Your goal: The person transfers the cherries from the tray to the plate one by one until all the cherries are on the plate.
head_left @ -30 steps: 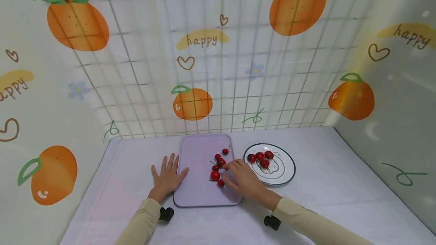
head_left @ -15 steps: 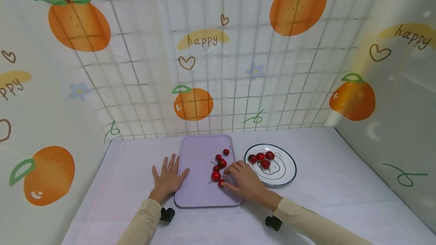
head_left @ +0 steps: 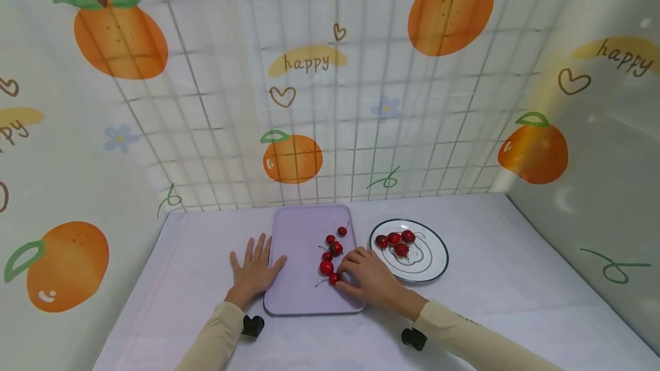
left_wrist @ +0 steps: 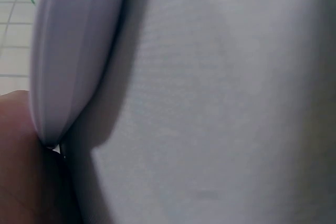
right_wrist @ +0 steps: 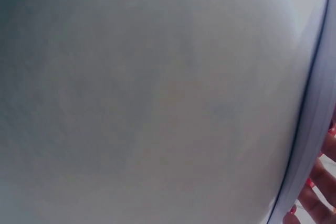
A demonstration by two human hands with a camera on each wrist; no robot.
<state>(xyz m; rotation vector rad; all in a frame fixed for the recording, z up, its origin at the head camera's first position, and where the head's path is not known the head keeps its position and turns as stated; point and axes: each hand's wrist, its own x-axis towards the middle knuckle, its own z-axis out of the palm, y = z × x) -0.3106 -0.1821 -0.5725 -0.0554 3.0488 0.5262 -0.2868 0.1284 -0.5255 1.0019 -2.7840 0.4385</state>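
A lilac tray (head_left: 295, 288) lies on the table with several red cherries in an uneven line along its right side. My left hand (head_left: 254, 273) lies flat with fingers spread at the tray's left edge, its thumb over the rim. My right hand (head_left: 372, 276) reaches over the tray's right edge and pinches the nearest cherry (head_left: 334, 278) between thumb and fingers. That cherry's stem points to the lower left. Just beyond it sits a larger cherry (head_left: 326, 268). In the right wrist view, the fingers (right_wrist: 315, 203) show only partly past the tray's side.
To the right of the tray stands a white plate (head_left: 430, 262) with a dark rim, holding several cherries (head_left: 401, 250). A patterned curtain (head_left: 330, 102) with printed oranges hangs behind the white-covered table (head_left: 495, 279). Each sleeve has a dark wrist camera (head_left: 413, 338) by it.
My right hand's fingers have closed in on the nearest cherry, and its stem has swung round toward the lower left. The left hand stays where it was.
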